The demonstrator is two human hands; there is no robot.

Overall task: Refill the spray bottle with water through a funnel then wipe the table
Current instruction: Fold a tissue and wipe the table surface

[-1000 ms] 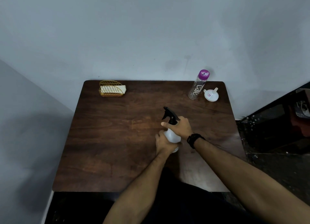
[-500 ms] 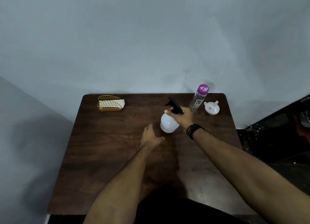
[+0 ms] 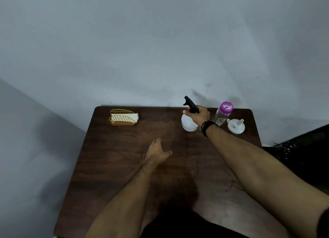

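Observation:
My right hand [image 3: 200,115] grips the neck of the white spray bottle [image 3: 188,123] with a black trigger head, at the far right part of the dark wooden table [image 3: 124,166]. Whether the bottle rests on the table or hangs just above it, I cannot tell. Just right of it stands a clear water bottle [image 3: 223,116] with a purple cap, partly hidden by my wrist. A white funnel [image 3: 235,126] lies on the table further right. My left hand [image 3: 156,153] hovers open over the table's middle, holding nothing.
A gold wire holder with folded white cloth or napkins [image 3: 123,117] sits at the far left of the table. A grey wall runs behind the table. Dark clutter lies off the table's right edge.
My right hand carried the spray bottle from the table's middle to the far right, beside the water bottle. My left hand let go of it and opened.

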